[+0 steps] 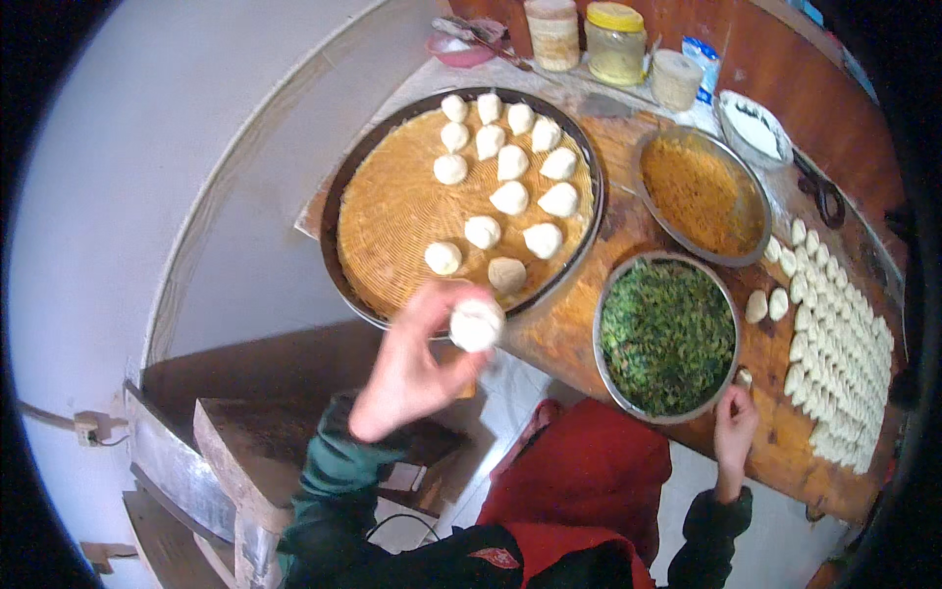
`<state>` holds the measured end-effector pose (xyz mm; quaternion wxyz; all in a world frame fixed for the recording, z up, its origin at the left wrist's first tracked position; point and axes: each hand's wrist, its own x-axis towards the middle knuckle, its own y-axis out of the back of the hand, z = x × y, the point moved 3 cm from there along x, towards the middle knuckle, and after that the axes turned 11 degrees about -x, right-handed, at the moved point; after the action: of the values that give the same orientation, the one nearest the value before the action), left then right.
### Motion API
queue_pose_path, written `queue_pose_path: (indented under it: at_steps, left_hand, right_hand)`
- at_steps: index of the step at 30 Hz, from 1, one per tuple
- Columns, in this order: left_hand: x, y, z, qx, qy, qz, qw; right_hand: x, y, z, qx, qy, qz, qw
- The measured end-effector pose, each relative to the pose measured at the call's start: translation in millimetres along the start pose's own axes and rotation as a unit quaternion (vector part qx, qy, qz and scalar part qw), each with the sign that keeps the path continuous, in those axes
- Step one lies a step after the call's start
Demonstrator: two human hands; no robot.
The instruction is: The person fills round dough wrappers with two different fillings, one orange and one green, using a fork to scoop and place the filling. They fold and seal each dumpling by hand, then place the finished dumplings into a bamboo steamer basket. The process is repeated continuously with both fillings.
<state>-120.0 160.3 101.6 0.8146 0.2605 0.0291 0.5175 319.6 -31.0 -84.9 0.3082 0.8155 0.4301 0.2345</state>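
My left hand [416, 364] holds a round white dough bun [476, 325] between thumb and fingers, over the near edge of a round woven tray [390, 199] with a dark rim. Several filled white buns [511, 162] sit on that tray, mostly on its right side. At the right rim of a metal bowl of chopped green filling [668, 335], my right hand [736, 423] has its fingers drawn together. A small pale thing [744, 378] shows just beyond those fingertips; whether they grip it is unclear.
A metal bowl of orange-brown crumbly filling [695, 191] stands behind the greens. Many small dough pieces [839, 353] lie in rows at right. Along the back are jars [616, 44], a pink bowl [464, 48], a bowl of white powder [754, 131] and black-handled scissors [828, 199].
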Motion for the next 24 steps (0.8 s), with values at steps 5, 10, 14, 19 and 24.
queue_pose_path:
  at_steps: [5, 10, 14, 19, 24]
  left_hand:
    - [73.8, 66.2, -57.1, 0.13, 0.027, 0.118, 0.984]
    - [116.6, 70.4, -120.7, 0.167, 0.018, 0.08, 0.983]
    - [128.8, 65.0, -120.8, 0.209, -0.001, -0.001, 0.978]
    - [123.6, 72.7, -122.5, 0.187, 0.039, 0.032, 0.981]
    - [117.6, 76.5, -129.8, 0.213, 0.072, 0.035, 0.974]
  right_hand:
    - [-6.8, -11.5, -16.7, -0.025, 0.017, 0.015, 0.999]
    - [-1.9, -8.7, -20.8, -0.076, 0.057, 0.026, 0.995]
    - [-2.2, -9.1, -20.5, -0.059, 0.053, 0.05, 0.996]
    - [-3.7, -11.1, -23.1, -0.08, 0.062, 0.049, 0.994]
    - [-8.3, -11.5, -25.3, -0.065, 0.006, 0.008, 0.998]
